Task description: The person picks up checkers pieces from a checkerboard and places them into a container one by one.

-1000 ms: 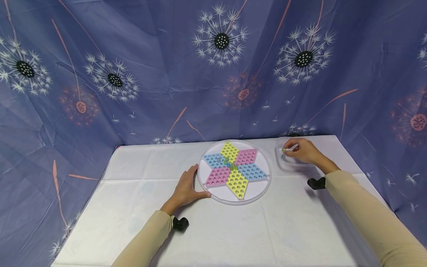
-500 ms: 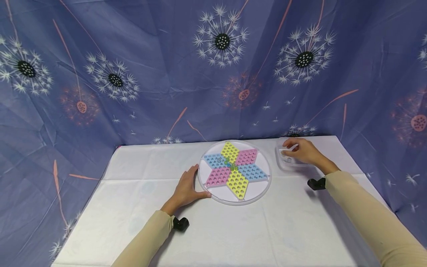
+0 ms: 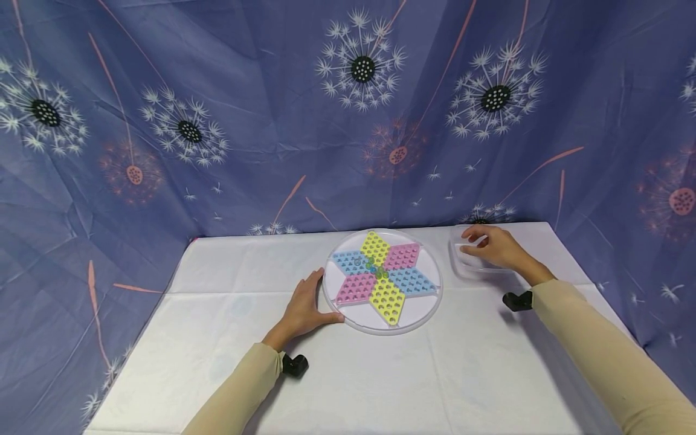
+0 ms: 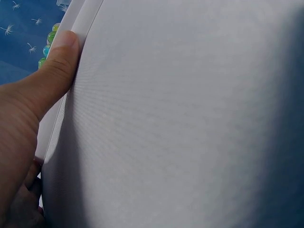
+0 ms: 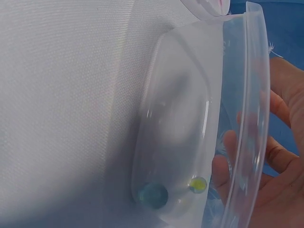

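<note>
A round white Chinese checkers board (image 3: 315,289) bears a six-pointed star in yellow, pink and blue. Several green and blue marbles (image 3: 373,270) sit near the star's centre. Along the board's left rim rests my left hand (image 3: 301,308), thumb and fingers spread apart; the left wrist view has the thumb (image 4: 59,66) lying on the rim. My right hand (image 3: 499,246) reaches into a clear plastic container (image 3: 457,269), with a gap between thumb and index finger and no marble showing there. Inside, a dark teal marble (image 5: 153,195) and a yellow-centred marble (image 5: 197,184) lie near its fingers.
A white cloth (image 3: 380,380) covers the table. Behind it hangs a blue curtain (image 3: 261,121) with a dandelion print. The container stands to the right of the board, near the table's back edge.
A yellow-green marble at my right fingertips a second ago no longer shows there; that thumb and index finger have parted slightly. My left hand and the board stay put.
</note>
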A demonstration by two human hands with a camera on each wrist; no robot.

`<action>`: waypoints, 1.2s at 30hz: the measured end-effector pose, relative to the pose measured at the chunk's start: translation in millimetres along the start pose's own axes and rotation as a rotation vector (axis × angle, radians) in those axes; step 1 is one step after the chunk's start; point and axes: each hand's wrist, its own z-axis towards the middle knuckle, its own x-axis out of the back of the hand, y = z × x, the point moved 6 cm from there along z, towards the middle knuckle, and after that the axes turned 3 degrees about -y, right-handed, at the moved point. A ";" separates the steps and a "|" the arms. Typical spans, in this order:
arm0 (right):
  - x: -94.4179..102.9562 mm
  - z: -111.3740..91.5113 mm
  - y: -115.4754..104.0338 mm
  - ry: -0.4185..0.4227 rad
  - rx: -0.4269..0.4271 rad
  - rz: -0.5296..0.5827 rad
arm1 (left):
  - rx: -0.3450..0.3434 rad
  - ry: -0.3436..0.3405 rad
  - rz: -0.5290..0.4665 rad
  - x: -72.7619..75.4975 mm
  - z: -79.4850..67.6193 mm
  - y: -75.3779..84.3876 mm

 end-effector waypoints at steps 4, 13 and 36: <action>1.9 -1.5 -3.5 -0.004 0.004 0.007 | -0.008 -0.003 0.003 0.0 0.1 0.9; 9.6 -2.6 -14.4 -0.007 -0.007 0.015 | -0.011 -0.001 -0.014 1.9 -0.3 3.1; 27.4 4.7 -46.7 -0.014 0.118 0.004 | 0.006 -0.013 -0.003 1.0 -1.8 3.6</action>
